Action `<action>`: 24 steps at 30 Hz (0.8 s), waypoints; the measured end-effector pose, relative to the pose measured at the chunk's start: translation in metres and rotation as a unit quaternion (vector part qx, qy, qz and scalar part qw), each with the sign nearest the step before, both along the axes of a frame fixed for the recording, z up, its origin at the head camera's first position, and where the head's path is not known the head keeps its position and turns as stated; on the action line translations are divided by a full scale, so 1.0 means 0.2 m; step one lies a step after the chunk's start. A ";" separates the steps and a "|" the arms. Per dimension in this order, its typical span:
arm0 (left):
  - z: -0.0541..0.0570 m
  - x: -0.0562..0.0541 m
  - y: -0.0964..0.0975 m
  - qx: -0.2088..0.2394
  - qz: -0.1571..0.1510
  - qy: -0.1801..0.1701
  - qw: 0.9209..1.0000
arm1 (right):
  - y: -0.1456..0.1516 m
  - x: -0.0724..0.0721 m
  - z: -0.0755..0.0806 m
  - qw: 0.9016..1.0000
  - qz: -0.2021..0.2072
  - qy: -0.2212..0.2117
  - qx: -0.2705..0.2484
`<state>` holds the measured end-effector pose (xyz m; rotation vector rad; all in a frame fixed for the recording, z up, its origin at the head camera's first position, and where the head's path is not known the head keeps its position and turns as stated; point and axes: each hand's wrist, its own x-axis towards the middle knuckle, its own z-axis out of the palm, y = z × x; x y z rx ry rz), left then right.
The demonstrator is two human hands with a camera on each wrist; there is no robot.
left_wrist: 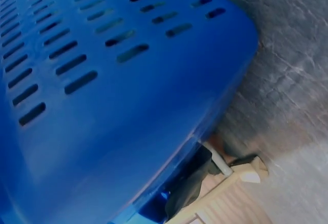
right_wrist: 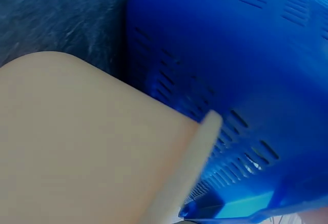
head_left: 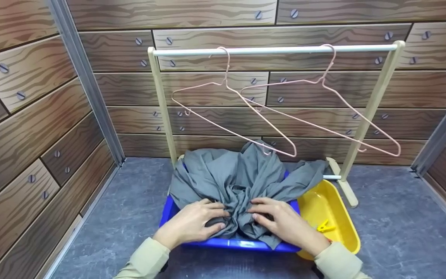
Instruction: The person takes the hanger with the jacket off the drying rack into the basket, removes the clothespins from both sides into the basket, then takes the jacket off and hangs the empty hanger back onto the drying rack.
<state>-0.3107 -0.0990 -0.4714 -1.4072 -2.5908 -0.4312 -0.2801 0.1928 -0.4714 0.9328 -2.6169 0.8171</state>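
A grey cloth (head_left: pixel 215 170), crumpled and gathered into folds at its middle, lies heaped over a blue basket (head_left: pixel 230 243). On the left side of the gathered folds, my left hand (head_left: pixel 192 221) grips the cloth with its fingers and thumb. Opposite it, my right hand (head_left: pixel 281 221) holds the cloth from the right. Some fingertips are partly lost among the folds. The left wrist view is filled by the slotted blue basket wall (left_wrist: pixel 128 96); no hand is clearly seen there. In the right wrist view the basket (right_wrist: pixel 246 80) stands beside a pale tub (right_wrist: pixel 92 142).
A yellow tub (head_left: pixel 350 224) with a yellow clothespin (head_left: pixel 325 226) inside stands right of the basket. Behind is a rack with a white rail (head_left: pixel 277 50), where two pink hangers (head_left: pixel 254 110) (head_left: pixel 362 116) hang. Wood-patterned walls (head_left: pixel 122 15) enclose the grey floor (head_left: pixel 107 217).
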 end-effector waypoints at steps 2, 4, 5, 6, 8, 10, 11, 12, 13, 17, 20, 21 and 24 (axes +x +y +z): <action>-0.01 0.00 0.00 -0.002 0.000 -0.012 1.000 | 0.00 0.00 -0.01 1.000 0.007 -0.007 0.019; -0.01 0.00 0.00 -0.005 0.005 -0.020 1.000 | -0.01 0.00 -0.01 0.999 0.014 -0.007 0.035; -0.02 0.00 0.00 -0.005 0.007 -0.024 1.000 | -0.01 -0.01 -0.01 0.999 0.016 -0.005 0.039; -0.02 0.00 0.00 -0.005 0.009 -0.027 1.000 | -0.01 -0.01 -0.01 0.999 0.017 -0.004 0.041; -0.01 0.00 -0.01 -0.003 0.012 -0.035 0.999 | -0.01 0.00 0.00 0.999 0.015 -0.004 0.037; 0.00 0.01 -0.02 0.003 0.016 -0.054 0.998 | 0.00 0.01 0.01 1.000 0.014 -0.008 0.027; 0.01 0.02 -0.03 0.007 0.019 -0.067 0.998 | 0.01 0.01 0.02 1.000 0.014 -0.010 0.022; 0.02 0.02 -0.04 0.010 0.022 -0.080 0.996 | 0.02 0.02 0.03 1.000 0.013 -0.011 0.017; 0.03 0.03 -0.05 0.015 0.026 -0.094 0.995 | 0.02 0.03 0.04 1.000 0.013 -0.012 0.013; 0.04 0.07 -0.12 0.047 0.024 -0.143 0.988 | 0.07 0.09 0.06 0.999 0.029 -0.006 0.021; 0.04 0.09 -0.16 0.071 0.002 -0.178 0.982 | 0.11 0.15 0.06 0.998 0.042 -0.016 0.043; 0.04 0.09 -0.17 0.076 -0.007 -0.190 0.979 | 0.12 0.17 0.06 0.997 0.046 -0.019 0.050; 0.04 0.09 -0.19 0.085 -0.032 -0.231 0.969 | 0.15 0.21 0.07 0.996 0.058 -0.024 0.062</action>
